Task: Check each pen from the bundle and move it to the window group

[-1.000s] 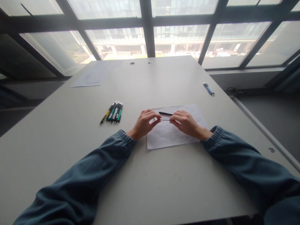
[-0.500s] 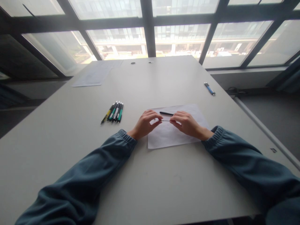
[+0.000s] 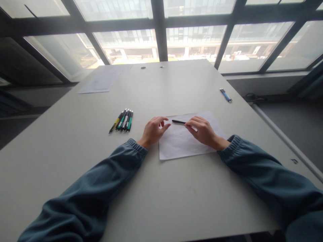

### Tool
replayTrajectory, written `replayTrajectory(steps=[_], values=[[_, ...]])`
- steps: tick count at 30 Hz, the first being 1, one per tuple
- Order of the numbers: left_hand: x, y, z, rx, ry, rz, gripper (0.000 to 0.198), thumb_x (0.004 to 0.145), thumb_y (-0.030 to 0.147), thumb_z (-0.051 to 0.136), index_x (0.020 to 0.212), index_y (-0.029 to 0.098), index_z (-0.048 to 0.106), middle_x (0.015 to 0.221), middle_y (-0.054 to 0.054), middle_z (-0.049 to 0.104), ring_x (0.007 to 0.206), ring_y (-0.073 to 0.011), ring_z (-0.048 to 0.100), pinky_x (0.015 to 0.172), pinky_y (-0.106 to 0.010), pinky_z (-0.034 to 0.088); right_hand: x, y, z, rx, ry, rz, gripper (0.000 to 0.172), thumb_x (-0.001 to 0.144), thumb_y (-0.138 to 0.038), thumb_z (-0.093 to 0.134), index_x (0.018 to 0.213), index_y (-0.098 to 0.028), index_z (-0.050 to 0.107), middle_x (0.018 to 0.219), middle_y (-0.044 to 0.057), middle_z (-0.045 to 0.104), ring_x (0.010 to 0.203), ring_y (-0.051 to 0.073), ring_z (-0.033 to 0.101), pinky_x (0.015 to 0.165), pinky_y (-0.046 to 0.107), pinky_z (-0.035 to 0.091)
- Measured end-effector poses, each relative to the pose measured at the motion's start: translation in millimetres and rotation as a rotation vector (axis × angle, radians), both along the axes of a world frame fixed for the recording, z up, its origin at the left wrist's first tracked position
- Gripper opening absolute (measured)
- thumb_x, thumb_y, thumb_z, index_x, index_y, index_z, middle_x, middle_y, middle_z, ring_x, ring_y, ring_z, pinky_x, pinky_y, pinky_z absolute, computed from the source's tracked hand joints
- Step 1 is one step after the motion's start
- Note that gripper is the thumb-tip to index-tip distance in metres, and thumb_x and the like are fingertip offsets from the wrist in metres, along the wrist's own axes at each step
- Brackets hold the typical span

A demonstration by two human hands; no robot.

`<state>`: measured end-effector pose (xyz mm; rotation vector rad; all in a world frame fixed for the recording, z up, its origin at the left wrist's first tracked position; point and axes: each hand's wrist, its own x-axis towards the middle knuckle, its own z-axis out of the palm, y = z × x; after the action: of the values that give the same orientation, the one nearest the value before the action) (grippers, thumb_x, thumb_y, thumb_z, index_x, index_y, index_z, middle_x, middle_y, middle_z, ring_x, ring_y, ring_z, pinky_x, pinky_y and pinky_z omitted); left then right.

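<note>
A thin pen refill [image 3: 178, 124] is pinched between the thumb and fingers of my right hand [image 3: 203, 131]. It points left, just in front of a black pen barrel [image 3: 178, 121] lying on the white paper [image 3: 176, 148]; whether the two touch, I cannot tell. My left hand [image 3: 154, 130] rests at the paper's left side with thumb and fingers apart and nothing between them. The right end of the refill is hidden by my right fingers.
Several pens [image 3: 123, 120] with green, yellow and white parts lie side by side left of my left hand. A blue pen [image 3: 225, 95] lies near the table's right edge. More paper sheets [image 3: 98, 80] are at the far left, before the windows.
My left hand has let go of the refill and drawn slightly left, its fingers opening. My right hand still holds the refill, now a little farther back beside the black barrel.
</note>
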<state>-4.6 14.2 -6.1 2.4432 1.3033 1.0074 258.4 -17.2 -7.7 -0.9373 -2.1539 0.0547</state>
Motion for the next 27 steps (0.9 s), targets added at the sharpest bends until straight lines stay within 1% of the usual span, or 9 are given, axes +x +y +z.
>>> replayTrajectory(steps=[2, 4, 6, 9, 13, 18, 22, 27], values=[[-0.6, 0.8, -1.4, -0.027, 0.054, 0.025, 0.021, 0.091, 0.039, 0.071, 0.101, 0.020, 0.071, 0.077, -0.001, 0.066, 0.072, -0.0180, 0.060, 0.073, -0.031, 0.048, -0.2, -0.2, 0.5, -0.002, 0.008, -0.010, 0.019, 0.102, -0.023, 0.052, 0.090, -0.022, 0.067, 0.086, 0.006, 0.069, 0.082, 0.021, 0.060, 0.080, 0.035, 0.048], [-0.9, 1.3, -2.4, -0.043, 0.087, 0.017, 0.021, 0.090, 0.041, 0.070, 0.097, 0.021, 0.072, 0.075, -0.001, 0.067, 0.070, -0.0177, 0.060, 0.070, -0.031, 0.048, -0.3, -0.3, 1.0, -0.010, 0.013, -0.014, 0.020, 0.101, -0.022, 0.052, 0.089, -0.023, 0.067, 0.086, 0.006, 0.069, 0.082, 0.021, 0.060, 0.080, 0.036, 0.048], [-1.0, 1.5, -2.8, -0.041, 0.090, 0.004, 0.017, 0.092, 0.038, 0.067, 0.092, 0.021, 0.072, 0.076, -0.001, 0.068, 0.068, -0.0171, 0.060, 0.067, -0.030, 0.048, -0.2, -0.2, 1.2, -0.016, 0.017, -0.013, 0.019, 0.101, -0.022, 0.052, 0.089, -0.023, 0.067, 0.086, 0.006, 0.070, 0.083, 0.021, 0.061, 0.080, 0.036, 0.048], [-0.6, 1.1, -2.3, -0.024, 0.066, -0.010, 0.014, 0.093, 0.032, 0.065, 0.087, 0.021, 0.073, 0.080, -0.002, 0.072, 0.070, -0.0170, 0.062, 0.070, -0.030, 0.049, 0.2, 0.1, 1.0, -0.016, 0.016, -0.016, 0.019, 0.101, -0.022, 0.052, 0.089, -0.023, 0.067, 0.086, 0.006, 0.069, 0.083, 0.021, 0.060, 0.080, 0.035, 0.048], [0.2, -0.3, -0.2, 0.005, -0.009, -0.027, 0.012, 0.093, 0.031, 0.067, 0.091, 0.021, 0.074, 0.083, -0.002, 0.074, 0.075, -0.0177, 0.065, 0.076, -0.032, 0.051, 0.7, 0.8, 0.0, -0.001, 0.010, -0.018, 0.019, 0.101, -0.022, 0.052, 0.088, -0.022, 0.067, 0.085, 0.006, 0.068, 0.082, 0.021, 0.059, 0.079, 0.035, 0.047], [1.7, -2.7, 1.9, 0.042, -0.115, -0.066, 0.010, 0.093, 0.030, 0.069, 0.093, 0.021, 0.075, 0.086, -0.003, 0.075, 0.079, -0.0180, 0.068, 0.079, -0.032, 0.056, 1.0, 1.9, -1.1, -0.001, 0.012, -0.032, 0.020, 0.101, -0.022, 0.052, 0.088, -0.022, 0.068, 0.084, 0.006, 0.069, 0.081, 0.021, 0.060, 0.079, 0.036, 0.047], [2.9, -4.3, 3.6, 0.075, -0.134, -0.107, 0.009, 0.093, 0.029, 0.070, 0.091, 0.021, 0.074, 0.087, -0.004, 0.075, 0.082, -0.0182, 0.069, 0.081, -0.033, 0.056, 1.0, 2.0, -0.8, -0.003, 0.013, -0.029, 0.020, 0.100, -0.022, 0.052, 0.088, -0.023, 0.068, 0.084, 0.006, 0.069, 0.081, 0.021, 0.060, 0.079, 0.036, 0.047], [3.9, -5.3, 4.8, 0.105, -0.180, -0.123, 0.008, 0.093, 0.028, 0.071, 0.091, 0.021, 0.074, 0.086, -0.003, 0.075, 0.081, -0.0168, 0.068, 0.080, -0.032, 0.056, 1.1, 1.8, -1.0, 0.003, 0.004, -0.032, 0.020, 0.101, -0.022, 0.052, 0.089, -0.022, 0.068, 0.085, 0.006, 0.069, 0.082, 0.021, 0.060, 0.080, 0.035, 0.047]])
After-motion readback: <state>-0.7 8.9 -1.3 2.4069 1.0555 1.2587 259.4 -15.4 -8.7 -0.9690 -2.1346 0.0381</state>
